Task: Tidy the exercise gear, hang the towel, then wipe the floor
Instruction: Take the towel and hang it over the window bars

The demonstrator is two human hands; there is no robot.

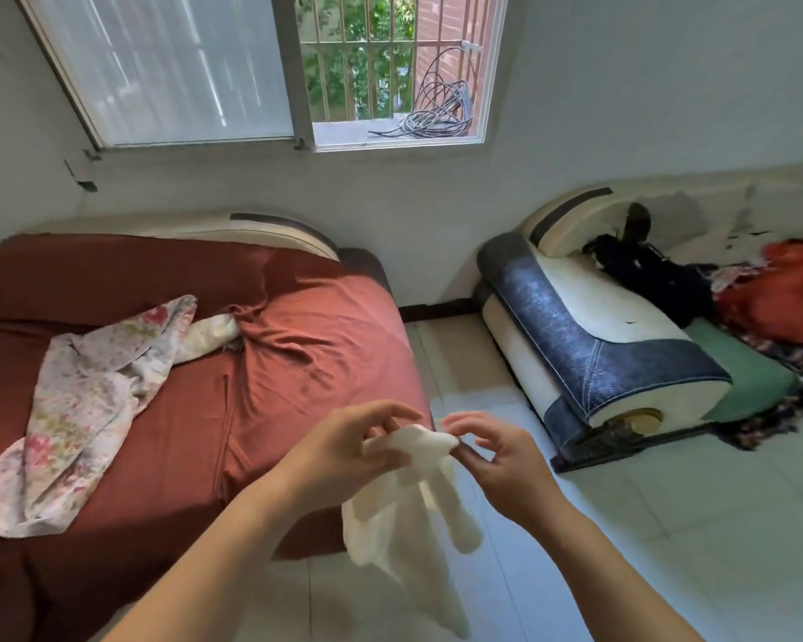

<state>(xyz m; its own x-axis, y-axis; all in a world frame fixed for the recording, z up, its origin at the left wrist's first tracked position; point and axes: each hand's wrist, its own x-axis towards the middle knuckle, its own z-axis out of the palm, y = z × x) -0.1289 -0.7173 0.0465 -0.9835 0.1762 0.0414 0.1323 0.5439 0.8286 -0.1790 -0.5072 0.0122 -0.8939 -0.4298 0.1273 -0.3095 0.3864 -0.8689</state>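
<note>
The white cloth [413, 502] hangs over the tiled floor [668, 549], its top bunched in the left grip [344, 451] and pinched by the right grip [501, 461], a light fingertip hold from which it could well slip down beside the red-sheeted bed [251, 363], with a sofa [599, 340] and barred window [367, 62] beyond.

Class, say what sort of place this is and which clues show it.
Probably a bedroom at home: a red-sheeted bed, a barred window, and a couch piled with clothes.

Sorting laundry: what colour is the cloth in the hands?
The cloth is plain white, seen in the head view.
</note>
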